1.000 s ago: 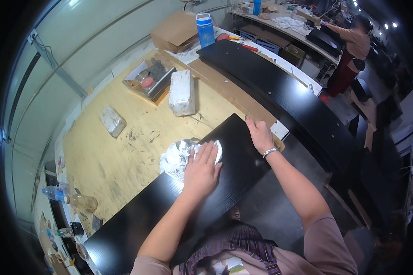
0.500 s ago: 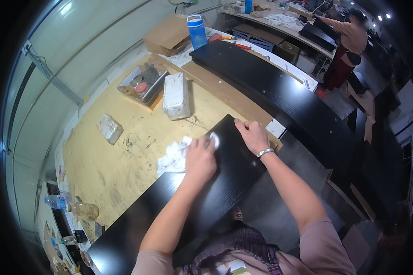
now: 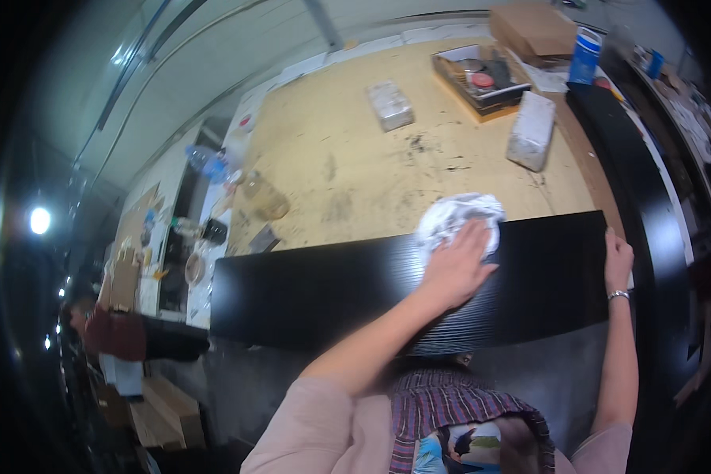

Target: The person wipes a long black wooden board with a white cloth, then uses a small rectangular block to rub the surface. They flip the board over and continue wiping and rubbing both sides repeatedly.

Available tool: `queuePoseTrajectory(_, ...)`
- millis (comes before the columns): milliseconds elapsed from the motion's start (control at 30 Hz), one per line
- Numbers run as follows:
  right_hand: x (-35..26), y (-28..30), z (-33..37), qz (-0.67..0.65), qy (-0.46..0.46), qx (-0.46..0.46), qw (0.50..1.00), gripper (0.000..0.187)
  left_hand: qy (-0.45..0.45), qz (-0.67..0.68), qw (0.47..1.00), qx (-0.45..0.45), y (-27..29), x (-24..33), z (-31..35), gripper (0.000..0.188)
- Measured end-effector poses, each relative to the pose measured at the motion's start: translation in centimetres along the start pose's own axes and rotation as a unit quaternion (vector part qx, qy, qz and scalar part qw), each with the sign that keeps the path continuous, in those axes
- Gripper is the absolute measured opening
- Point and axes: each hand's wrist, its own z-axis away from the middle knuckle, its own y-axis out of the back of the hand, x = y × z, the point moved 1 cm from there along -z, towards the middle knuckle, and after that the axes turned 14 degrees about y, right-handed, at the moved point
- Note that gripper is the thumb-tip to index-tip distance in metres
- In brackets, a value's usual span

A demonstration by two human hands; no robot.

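Note:
A long black board (image 3: pixel 316 284) with visible wood grain lies across the near edge of the yellowish work table. My left hand (image 3: pixel 457 267) presses a crumpled white cloth (image 3: pixel 450 213) onto the board, near its far edge and right of the middle. The palm faces down and the fingers bear on the cloth. At the board's right end, my right hand (image 3: pixel 618 259) is closed around the edge. A silvery bracelet (image 3: pixel 618 295) circles that wrist.
Two whitish wrapped blocks, one small (image 3: pixel 389 105) and one larger (image 3: pixel 531 132), sit beyond the board. Behind them are an open box (image 3: pixel 482 87), a carton (image 3: pixel 533 33) and a blue bottle (image 3: pixel 584 57). Plastic bottles (image 3: pixel 265 196) lie left; another black board (image 3: pixel 636 158) stretches right. A co-worker (image 3: pixel 114 332) is far left.
The view has turned, so the board now runs nearly level across it. My left hand and the cloth have moved leftward along the board, away from my right hand, which stays at the board's end.

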Motion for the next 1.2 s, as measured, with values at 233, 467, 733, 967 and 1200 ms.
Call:
queuePoseTrajectory(233, 2.2, 0.7, -0.4, 0.021, 0.019, -0.014, 0.999, 0.059, 0.271, -0.096, 0.949, 0.131, 9.7, -20.8, 14.1, 0.061)
queuePoseTrajectory(467, 2.3, -0.3, -1.0, 0.027, 0.024, -0.019, 0.999, 0.06, 0.512, -0.235, 0.782, 0.266, 20.1, -37.1, 29.2, 0.031)
queuePoseTrajectory(733, 3.4, -0.2, -1.6, 0.056, 0.051, -0.023, 0.997, 0.059, 0.137, 0.012, 0.967, 0.215, 11.0, -12.6, 21.4, 0.027)
queuePoseTrajectory(967, 5.3, 0.9, -1.9, 0.066, 0.049, -0.046, 0.996, 0.059, 0.159, -0.126, 0.944, 0.259, 12.1, -18.9, 25.8, 0.022)
queuePoseTrajectory(1200, 0.6, 0.0, -0.9, 0.14, 0.099, -0.054, 0.984, 0.05, 0.62, -0.059, 0.667, 0.409, 17.1, -32.2, 41.6, 0.036)
